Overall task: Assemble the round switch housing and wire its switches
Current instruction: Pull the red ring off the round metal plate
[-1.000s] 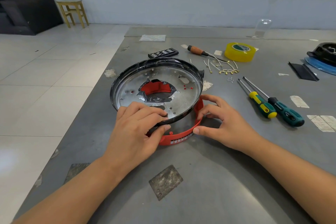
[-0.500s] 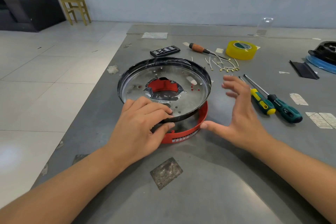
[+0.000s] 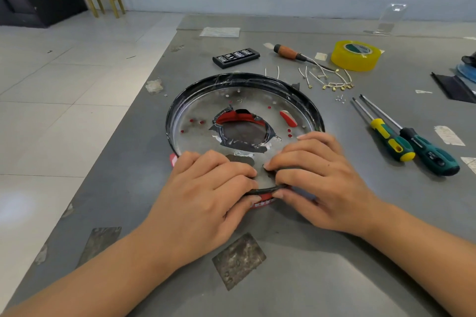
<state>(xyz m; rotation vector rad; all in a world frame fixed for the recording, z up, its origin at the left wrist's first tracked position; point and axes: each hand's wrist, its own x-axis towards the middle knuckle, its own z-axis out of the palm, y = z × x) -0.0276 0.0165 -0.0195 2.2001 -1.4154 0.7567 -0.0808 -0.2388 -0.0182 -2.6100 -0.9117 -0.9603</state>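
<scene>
Metal housing (image 3: 244, 110) | screwdrivers (image 3: 412, 141) R | tape (image 3: 355, 55) far R

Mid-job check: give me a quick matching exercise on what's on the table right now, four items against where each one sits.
Items:
1. tape roll
2. bit case
3. green-handled screwdrivers
4. round metal plate

Places:
A. under both hands, on the red ring
B. right of the plate, side by side
C. far right, beyond the loose wires
D. just beyond the plate's far rim

Pairs: 1-C, 2-D, 3-B, 4-A. The left hand and right hand both grip the plate's near rim.
</scene>
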